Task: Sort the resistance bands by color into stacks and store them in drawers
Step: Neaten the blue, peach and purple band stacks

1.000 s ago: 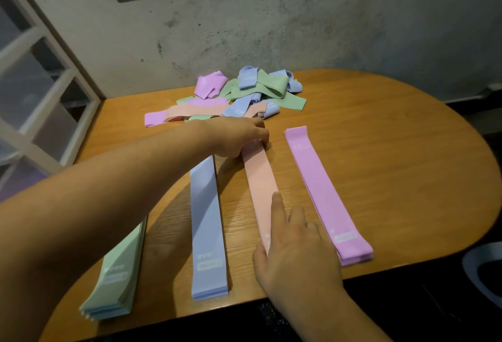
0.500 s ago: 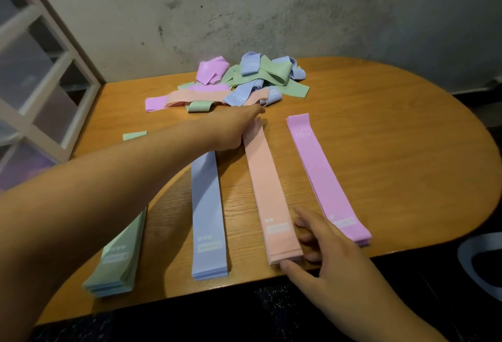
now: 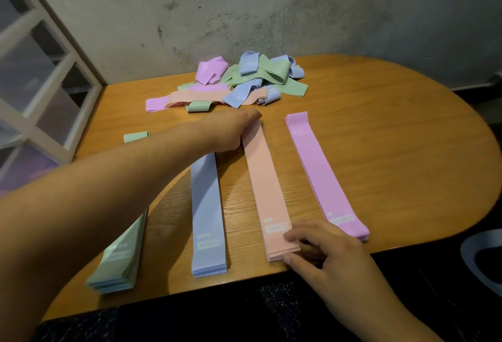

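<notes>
Four sorted stacks lie side by side on the wooden table [image 3: 394, 137]: green bands [image 3: 116, 257] at the left, then blue [image 3: 207, 219], peach [image 3: 267, 192] and pink [image 3: 323, 175]. My left hand [image 3: 231, 132] reaches across the blue stack and presses flat on the far end of the peach stack. My right hand [image 3: 326, 254] is at that stack's near right corner, thumb against the end edge and fingers curled on top, pinching it. A mixed pile of unsorted bands [image 3: 244, 83] lies at the back of the table.
A white-framed drawer unit with translucent fronts [image 3: 40, 83] stands at the left of the table. A folded green band [image 3: 135, 137] lies alone near the left edge. A concrete wall runs behind. A grey rounded object [image 3: 483, 260] sits low at the right.
My right hand slid off the top of the peach stack down to its near end. My left hand's fingers straightened over the far end.
</notes>
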